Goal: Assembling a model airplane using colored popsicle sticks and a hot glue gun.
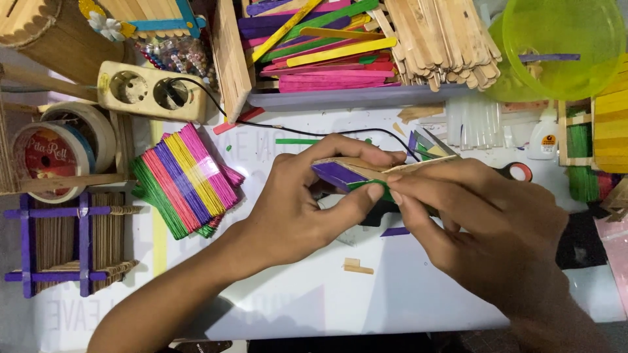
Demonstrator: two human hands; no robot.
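Both hands are on the little stick piece [366, 171] right now, held up over the middle of the white table [314, 294]. It's a flat bit made of craft sticks, purple and green on the face with bare wood along the top edge. My left hand [297, 209] is pinching it, fingers curled over the top and thumb pressed up against the underside. My right hand [484, 225] grips the other end, thumb and forefinger closed on the wooden edge, and the two thumbs are almost touching.

Just left of my left hand sits a stack of colored sticks [186, 180], pink, yellow, purple and green. Further left are a purple-framed stick mat [69, 242] and tape rolls [55, 153]. Along the back are a tray of loose colored sticks [327, 52], a pile of plain ones [441, 39], a power strip [150, 91] and a green plastic bowl [562, 46]. Clear glue sticks [474, 124] lie beside a small glue bottle [544, 137].
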